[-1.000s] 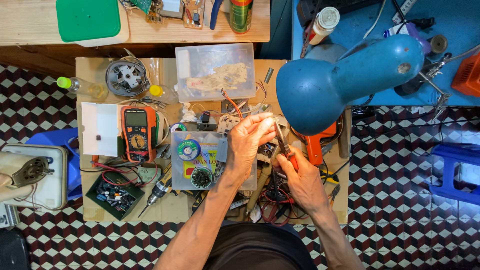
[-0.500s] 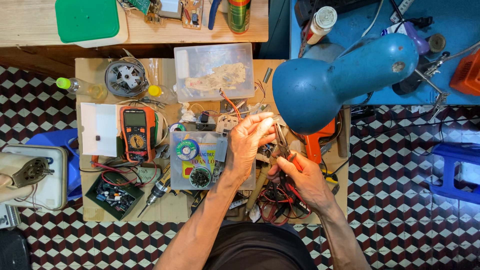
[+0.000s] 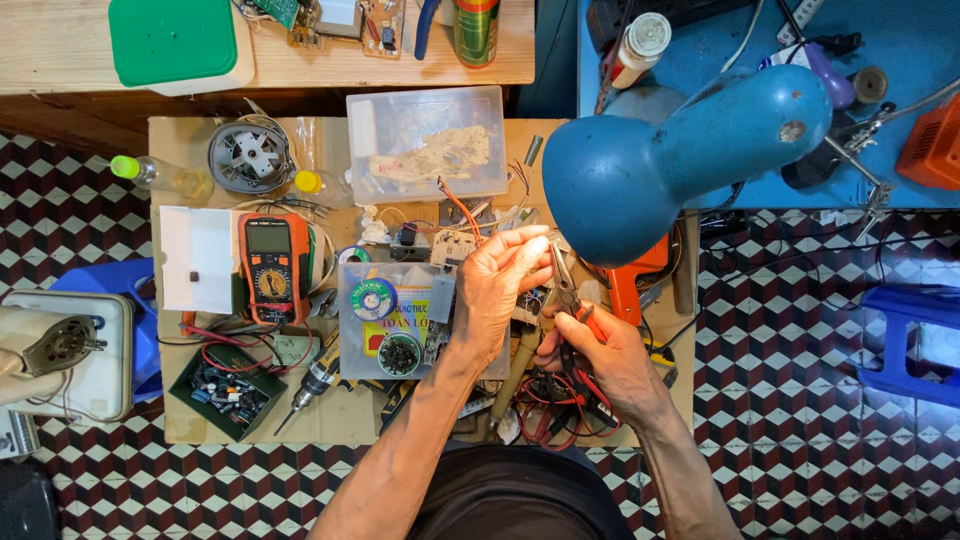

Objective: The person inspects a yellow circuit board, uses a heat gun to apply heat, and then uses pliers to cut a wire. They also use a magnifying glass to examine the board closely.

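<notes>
My left hand [image 3: 498, 288] is raised over the middle of the small wooden bench [image 3: 335, 425], fingers pinched together on a tiny part lit by the lamp; the part itself is too small to make out. My right hand [image 3: 598, 352] grips a pair of red-handled pliers [image 3: 568, 290], whose jaws point up toward the fingertips of the left hand. Under the left wrist lies a clear plastic parts box [image 3: 385, 322] with a solder reel and small screws. A tangle of red and black wires [image 3: 560, 405] lies below my right hand.
A blue desk lamp [image 3: 670, 160] hangs over the bench's right side. An orange multimeter [image 3: 268, 268], a white card [image 3: 195, 258], a motor coil [image 3: 248, 155], a clear lidded box [image 3: 425, 145], a tray of components [image 3: 225, 390] and a screwdriver [image 3: 312, 380] crowd the bench. Checked tile floor surrounds it.
Both hands have stayed close together under the lamp; the right hand with the pliers has shifted slightly down and nearer the left hand's fingertips.
</notes>
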